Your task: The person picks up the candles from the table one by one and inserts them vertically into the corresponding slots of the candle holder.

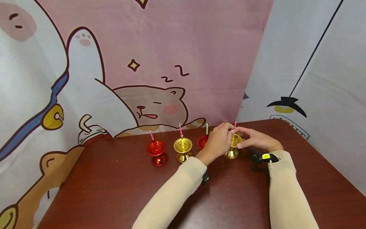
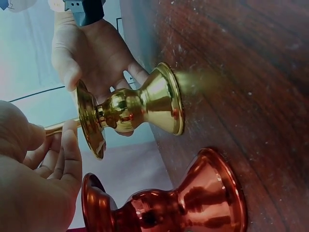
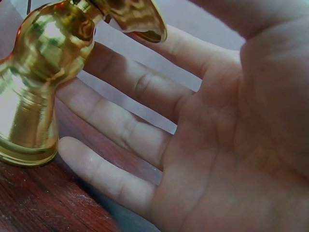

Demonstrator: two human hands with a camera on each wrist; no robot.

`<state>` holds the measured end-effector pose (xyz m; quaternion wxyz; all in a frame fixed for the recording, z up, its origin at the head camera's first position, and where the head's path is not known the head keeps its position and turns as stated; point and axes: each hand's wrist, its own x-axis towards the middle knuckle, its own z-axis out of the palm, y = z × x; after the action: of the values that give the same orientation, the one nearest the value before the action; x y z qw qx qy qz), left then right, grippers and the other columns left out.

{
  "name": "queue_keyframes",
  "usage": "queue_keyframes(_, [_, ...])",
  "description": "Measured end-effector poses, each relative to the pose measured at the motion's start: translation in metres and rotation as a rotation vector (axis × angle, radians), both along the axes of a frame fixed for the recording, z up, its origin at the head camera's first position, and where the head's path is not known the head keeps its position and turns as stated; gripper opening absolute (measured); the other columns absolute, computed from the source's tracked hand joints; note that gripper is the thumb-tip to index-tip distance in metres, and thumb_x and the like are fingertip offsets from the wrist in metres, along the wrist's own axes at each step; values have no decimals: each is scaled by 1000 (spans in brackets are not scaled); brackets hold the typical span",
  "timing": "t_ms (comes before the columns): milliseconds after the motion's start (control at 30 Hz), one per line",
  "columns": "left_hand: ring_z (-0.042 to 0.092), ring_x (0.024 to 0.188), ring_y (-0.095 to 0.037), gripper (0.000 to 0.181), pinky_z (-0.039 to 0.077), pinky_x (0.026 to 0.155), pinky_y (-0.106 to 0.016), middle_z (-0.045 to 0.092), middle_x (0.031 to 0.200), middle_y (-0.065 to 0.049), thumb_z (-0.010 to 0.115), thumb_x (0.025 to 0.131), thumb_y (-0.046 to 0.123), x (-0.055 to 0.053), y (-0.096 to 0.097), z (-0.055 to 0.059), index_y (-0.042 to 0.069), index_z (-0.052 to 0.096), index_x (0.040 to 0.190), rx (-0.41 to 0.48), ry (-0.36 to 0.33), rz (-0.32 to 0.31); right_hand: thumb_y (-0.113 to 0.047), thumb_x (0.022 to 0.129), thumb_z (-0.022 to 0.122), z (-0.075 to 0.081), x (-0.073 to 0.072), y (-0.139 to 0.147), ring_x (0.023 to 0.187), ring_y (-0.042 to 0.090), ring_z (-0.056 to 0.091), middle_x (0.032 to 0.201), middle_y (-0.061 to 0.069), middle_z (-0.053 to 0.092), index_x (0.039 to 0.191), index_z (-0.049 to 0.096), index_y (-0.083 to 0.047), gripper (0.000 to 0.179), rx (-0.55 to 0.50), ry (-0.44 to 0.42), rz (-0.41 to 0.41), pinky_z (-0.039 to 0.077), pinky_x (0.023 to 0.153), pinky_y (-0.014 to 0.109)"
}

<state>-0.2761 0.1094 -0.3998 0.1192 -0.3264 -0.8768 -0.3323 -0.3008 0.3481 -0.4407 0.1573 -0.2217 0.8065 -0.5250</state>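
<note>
At the right end of a row, a gold candle holder (image 1: pixel 231 154) stands upright on the table. A thin pink candle (image 1: pixel 235 124) rises from its cup. My left hand (image 1: pixel 219 137) pinches that candle (image 2: pixel 63 127) just above the cup, between thumb and fingers. From the other side my right hand (image 1: pixel 258 140) holds the gold holder (image 3: pixel 50 46), thumb at the cup's rim and fingers reaching behind the stem. Just left of it is a red holder (image 1: pixel 201 142) with a green candle (image 1: pixel 207 128), partly hidden by my left hand.
Farther left stand a gold holder (image 1: pixel 183 145) and a red holder (image 1: pixel 156 148), each bearing a pink candle. All are near the back edge of the dark red-brown table (image 1: pixel 114 187). Cartoon-printed cloth (image 1: pixel 217 47) hangs behind it.
</note>
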Motion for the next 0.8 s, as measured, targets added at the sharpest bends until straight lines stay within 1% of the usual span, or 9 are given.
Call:
queue_keyframes(167, [70, 112, -14, 27, 55, 96, -25, 73, 128, -2, 57, 116, 24, 5, -3, 1, 9, 71, 135, -25, -35, 12, -18, 95, 81, 2, 0, 0, 117, 28, 70, 141, 20, 64, 156, 50, 0, 71, 8, -26, -11, 59, 99, 37])
queue_keyframes(300, [70, 119, -16, 31, 56, 101, -29, 72, 133, -2, 56, 116, 26, 12, -9, 5, 9, 70, 138, -19, -83, 11, -17, 95, 80, 4, 2, 0, 117, 28, 70, 142, 20, 64, 157, 48, 0, 72, 5, -37, -14, 59, 100, 37])
queue_keyframes(400, [70, 114, -13, 33, 56, 98, -28, 71, 135, -2, 58, 115, 28, 18, -15, 7, 9, 69, 140, -9, -122, -3, -17, 96, 80, 3, 3, 1, 117, 28, 70, 141, 18, 64, 155, 50, -2, 68, 7, -41, -16, 59, 100, 37])
queue_keyframes(500, [69, 103, -10, 35, 56, 89, -24, 71, 133, -1, 62, 112, 31, 25, -23, 9, 9, 67, 139, 15, -162, -28, -18, 96, 80, 2, 2, 1, 117, 30, 70, 141, 19, 64, 153, 52, -4, 66, 12, -41, -14, 58, 101, 37])
queue_keyframes(567, [69, 100, -9, 35, 54, 84, -20, 71, 132, -1, 64, 111, 31, 30, -30, 11, 9, 66, 138, 38, -186, -53, -19, 95, 80, 1, 2, 1, 117, 29, 70, 140, 19, 65, 152, 53, -6, 64, 13, -38, -10, 58, 101, 37])
queue_keyframes(633, [69, 99, -10, 34, 53, 80, -17, 71, 128, -2, 66, 110, 31, 36, -37, 14, 9, 66, 136, 56, -194, -79, -18, 96, 79, 0, 1, 1, 116, 30, 71, 139, 20, 65, 150, 54, -6, 61, 2, -36, 0, 59, 100, 38])
queue_keyframes(800, [66, 95, 0, 29, 52, 79, -14, 72, 121, -1, 69, 109, 29, 55, -60, 24, 11, 68, 132, 82, -174, -119, -14, 97, 78, -2, 1, 1, 114, 30, 71, 138, 23, 65, 152, 52, -3, 61, -40, -46, 9, 60, 99, 39])
